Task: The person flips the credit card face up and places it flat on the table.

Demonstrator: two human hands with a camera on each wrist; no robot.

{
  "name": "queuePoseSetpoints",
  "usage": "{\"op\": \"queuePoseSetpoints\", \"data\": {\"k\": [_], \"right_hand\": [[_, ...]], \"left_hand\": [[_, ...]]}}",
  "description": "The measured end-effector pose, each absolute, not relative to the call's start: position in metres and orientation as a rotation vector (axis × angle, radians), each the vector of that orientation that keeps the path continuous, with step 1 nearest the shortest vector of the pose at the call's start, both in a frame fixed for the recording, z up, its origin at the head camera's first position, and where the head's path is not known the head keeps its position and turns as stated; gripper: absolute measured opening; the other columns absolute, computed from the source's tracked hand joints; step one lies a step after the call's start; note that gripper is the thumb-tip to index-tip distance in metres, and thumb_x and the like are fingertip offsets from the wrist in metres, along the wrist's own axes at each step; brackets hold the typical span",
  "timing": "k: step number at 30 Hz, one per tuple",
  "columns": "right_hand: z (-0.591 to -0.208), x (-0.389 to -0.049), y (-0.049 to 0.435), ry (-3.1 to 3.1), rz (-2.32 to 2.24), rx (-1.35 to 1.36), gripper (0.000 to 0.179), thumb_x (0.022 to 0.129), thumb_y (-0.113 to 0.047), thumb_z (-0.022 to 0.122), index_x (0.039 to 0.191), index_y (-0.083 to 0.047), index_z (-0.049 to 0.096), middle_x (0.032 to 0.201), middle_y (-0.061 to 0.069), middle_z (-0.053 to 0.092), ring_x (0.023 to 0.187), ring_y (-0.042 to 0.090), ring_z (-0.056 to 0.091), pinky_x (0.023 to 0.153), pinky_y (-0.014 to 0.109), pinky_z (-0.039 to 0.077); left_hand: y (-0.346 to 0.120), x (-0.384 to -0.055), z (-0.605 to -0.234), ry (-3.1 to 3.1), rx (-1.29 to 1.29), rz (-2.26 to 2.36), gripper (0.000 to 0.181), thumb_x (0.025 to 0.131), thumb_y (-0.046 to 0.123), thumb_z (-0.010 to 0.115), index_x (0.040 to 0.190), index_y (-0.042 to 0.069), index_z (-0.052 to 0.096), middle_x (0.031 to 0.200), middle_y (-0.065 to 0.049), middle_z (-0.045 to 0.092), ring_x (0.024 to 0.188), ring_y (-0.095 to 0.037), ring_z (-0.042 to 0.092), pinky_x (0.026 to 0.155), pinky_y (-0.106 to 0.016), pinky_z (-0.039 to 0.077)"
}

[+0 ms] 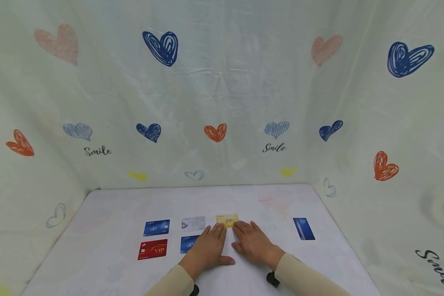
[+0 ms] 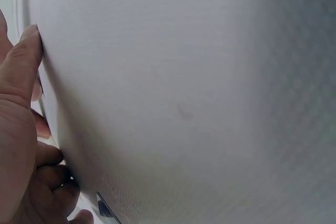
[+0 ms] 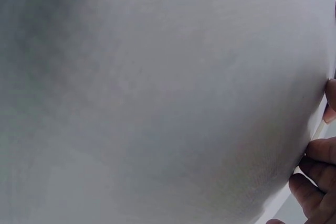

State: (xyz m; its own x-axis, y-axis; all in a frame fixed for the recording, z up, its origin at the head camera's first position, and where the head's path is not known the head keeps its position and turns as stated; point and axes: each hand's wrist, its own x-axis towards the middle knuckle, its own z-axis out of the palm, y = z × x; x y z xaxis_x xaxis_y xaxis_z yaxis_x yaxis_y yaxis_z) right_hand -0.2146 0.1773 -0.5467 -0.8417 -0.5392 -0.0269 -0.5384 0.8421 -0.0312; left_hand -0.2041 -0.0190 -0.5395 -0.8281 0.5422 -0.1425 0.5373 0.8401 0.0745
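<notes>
A yellow card (image 1: 227,218) lies flat on the white table in the head view. My left hand (image 1: 209,250) rests palm down, fingertips at the card's near edge, thumb stretched to the right. At its near right corner are the fingertips of my right hand (image 1: 255,244), also palm down with fingers extended. A blue card (image 1: 188,244) is partly hidden behind my left hand, and a silver-grey card (image 1: 193,224) sits beyond it. In the left wrist view, the left hand (image 2: 21,114) shows at the left edge; the right wrist view shows the right hand (image 3: 317,177) at its right edge.
To the left lie another blue card (image 1: 156,228) and a red VIP card (image 1: 153,249). A dark blue striped card (image 1: 304,229) lies apart at the right. White cloth (image 1: 222,90) printed with hearts surrounds the white table (image 1: 107,213).
</notes>
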Motion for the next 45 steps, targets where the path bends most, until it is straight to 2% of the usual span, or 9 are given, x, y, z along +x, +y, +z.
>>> {"op": "queuePoseSetpoints", "data": {"k": [10, 24, 33, 39, 45], "right_hand": [[-0.547, -0.220, 0.180, 2.959, -0.023, -0.847, 0.069, 0.096, -0.055, 0.048, 0.145, -0.007, 0.044, 0.151, 0.007, 0.043, 0.140, 0.025, 0.040, 0.113, 0.055, 0.032], [-0.548, -0.215, 0.187, 2.967, -0.070, -0.755, 0.072, 0.096, -0.058, 0.048, 0.147, -0.008, 0.042, 0.153, 0.007, 0.041, 0.143, 0.026, 0.036, 0.115, 0.056, 0.028], [-0.547, -0.207, 0.219, 3.018, -0.106, -0.593, 0.076, 0.091, -0.060, 0.055, 0.145, -0.008, 0.043, 0.152, 0.010, 0.042, 0.143, 0.030, 0.036, 0.115, 0.060, 0.025], [-0.548, -0.201, 0.243, 3.070, -0.057, -0.481, 0.080, 0.090, -0.062, 0.055, 0.146, -0.006, 0.043, 0.152, 0.010, 0.041, 0.143, 0.030, 0.035, 0.116, 0.060, 0.023], [-0.541, -0.193, 0.273, 3.105, -0.061, -0.281, 0.090, 0.088, -0.065, 0.055, 0.145, 0.004, 0.039, 0.152, 0.022, 0.038, 0.143, 0.040, 0.031, 0.113, 0.068, 0.017]], "left_hand": [[-0.017, -0.204, -0.538, 2.855, 0.825, 0.049, 0.105, 0.077, 0.082, 0.049, 0.148, 0.006, 0.038, 0.157, -0.012, 0.034, 0.148, -0.025, 0.029, 0.118, -0.048, 0.028], [-0.018, -0.204, -0.541, 2.867, 0.823, 0.050, 0.105, 0.078, 0.082, 0.049, 0.149, 0.005, 0.038, 0.158, -0.012, 0.033, 0.148, -0.024, 0.028, 0.118, -0.046, 0.029], [-0.019, -0.206, -0.537, 2.834, 0.774, 0.090, 0.105, 0.076, 0.080, 0.054, 0.149, 0.005, 0.038, 0.158, -0.011, 0.032, 0.149, -0.023, 0.026, 0.119, -0.046, 0.026], [-0.019, -0.206, -0.538, 2.817, 0.756, 0.108, 0.107, 0.075, 0.081, 0.054, 0.150, 0.007, 0.037, 0.159, -0.009, 0.030, 0.149, -0.022, 0.024, 0.120, -0.046, 0.024], [-0.018, -0.207, -0.539, 2.810, 0.764, 0.076, 0.106, 0.075, 0.082, 0.051, 0.151, 0.009, 0.035, 0.160, -0.008, 0.028, 0.150, -0.021, 0.024, 0.120, -0.045, 0.024]]}}
